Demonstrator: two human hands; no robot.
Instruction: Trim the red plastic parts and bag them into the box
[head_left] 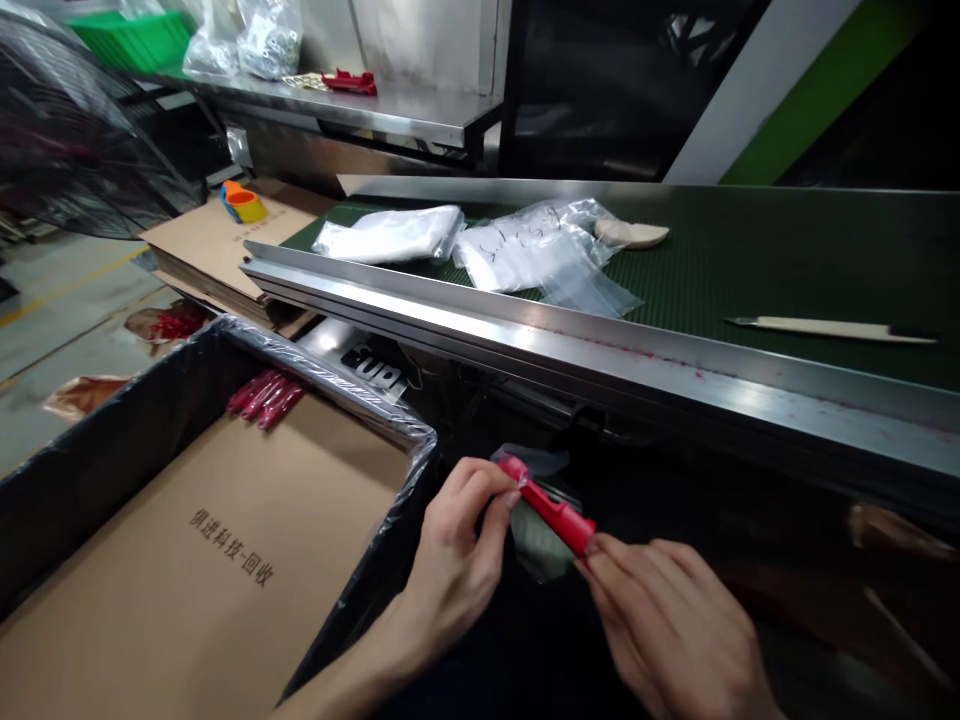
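Observation:
A long red plastic part (559,512) is held between my two hands, in front of the conveyor's metal edge. My right hand (675,620) is closed round its lower right end. At its upper left end, my left hand (461,535) pinches with thumb and fingers, where a clear plastic bag (541,545) shows around and below the part. How far the part sits inside the bag is hard to make out. Left of my hands, several wrapped red parts (266,397) lie on the cardboard sheet (172,600) inside a black-lined box (67,510).
Across the front runs a green conveyor belt (810,255) with a raised metal rail (600,345). On it lie stacked clear bags (390,235) and a knife-like tool (832,328). An orange-yellow tape roll (244,203) sits on flattened cardboard (206,245). A fan (67,130) stands far left.

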